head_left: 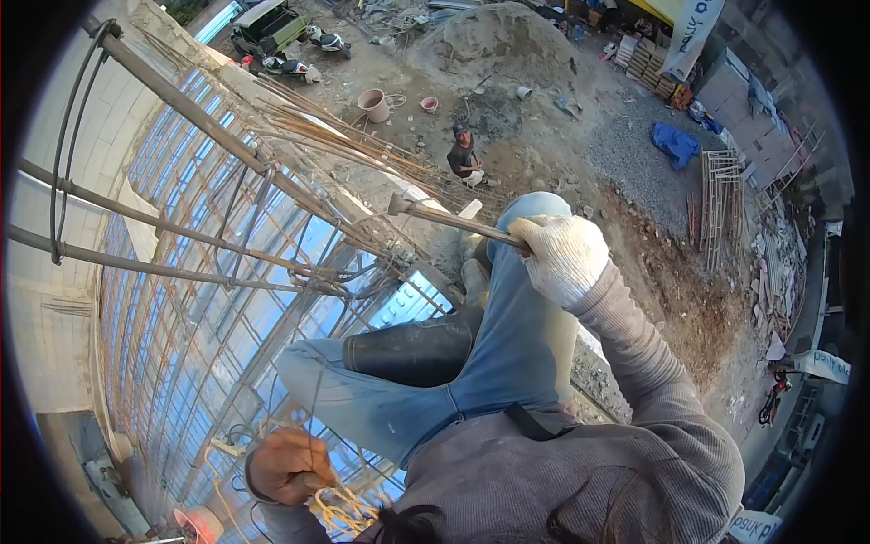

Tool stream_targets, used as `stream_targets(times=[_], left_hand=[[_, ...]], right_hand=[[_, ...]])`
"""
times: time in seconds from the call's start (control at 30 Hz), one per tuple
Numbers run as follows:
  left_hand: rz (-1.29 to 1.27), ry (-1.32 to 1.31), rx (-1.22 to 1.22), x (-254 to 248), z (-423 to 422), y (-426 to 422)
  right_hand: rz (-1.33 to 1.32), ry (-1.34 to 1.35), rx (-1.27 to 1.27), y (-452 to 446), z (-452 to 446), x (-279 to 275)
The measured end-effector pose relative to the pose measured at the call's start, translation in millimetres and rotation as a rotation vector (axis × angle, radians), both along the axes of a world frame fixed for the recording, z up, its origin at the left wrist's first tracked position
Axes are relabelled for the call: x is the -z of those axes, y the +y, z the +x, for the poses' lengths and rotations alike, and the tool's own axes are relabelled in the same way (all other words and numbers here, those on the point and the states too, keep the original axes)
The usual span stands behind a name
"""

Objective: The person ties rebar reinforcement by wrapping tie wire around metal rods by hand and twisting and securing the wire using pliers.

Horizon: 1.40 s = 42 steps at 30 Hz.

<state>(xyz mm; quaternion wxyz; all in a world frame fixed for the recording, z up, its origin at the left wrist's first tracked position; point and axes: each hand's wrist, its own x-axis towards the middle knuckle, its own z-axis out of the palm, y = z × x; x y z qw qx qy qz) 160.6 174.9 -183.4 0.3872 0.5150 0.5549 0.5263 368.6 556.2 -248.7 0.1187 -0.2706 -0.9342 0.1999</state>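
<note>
The right hand [564,258], in a white knit glove, is clenched around one end of a long, brownish hammer-like tool [453,218], its blunt head pointing left, away from the grip. The left hand [290,465] curls beside a tangled yellow rope [343,510]; whether it grasps any, I cannot tell.

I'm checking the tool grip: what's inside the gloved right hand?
The gloved right hand grips one end of a hammer-like tool; the rest sticks out in plain view. The gripped part, the palm and anything else within the fist are covered.
</note>
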Motion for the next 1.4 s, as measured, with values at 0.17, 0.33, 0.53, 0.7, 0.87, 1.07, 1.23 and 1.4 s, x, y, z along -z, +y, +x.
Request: stream_targets(times=[0.17,0.33,0.53,0.7,0.87,1.07,1.23,1.4], left_hand=[[-0.247,0.646,-0.447,-73,-58,-63],[-0.311,1.295,-0.574,18,-108,-151],[-0.234,1.116,-0.424,137,-56,-228],[-0.241,1.143,-0.515,100,-23,-132],[-0.261,1.145,-0.701,59,26,-47],[-0.270,1.127,-0.971,26,66,18],[-0.251,1.014,-0.216,69,39,46],[-0.088,0.984,-0.320,76,33,64]], right_hand=[[0.096,-0.141,-0.391,11,0,20],[-0.088,0.026,-0.924,2,-5,33],[-0.252,0.231,-0.925,-42,-35,43],[-0.316,0.159,-0.890,-89,-67,72],[-0.378,-0.006,-0.907,-73,-52,77],[-0.366,-0.063,-0.888,-84,-48,82],[-0.407,0.000,-0.831,-77,-38,90],[-0.412,-0.009,-0.819,-69,-35,90]])
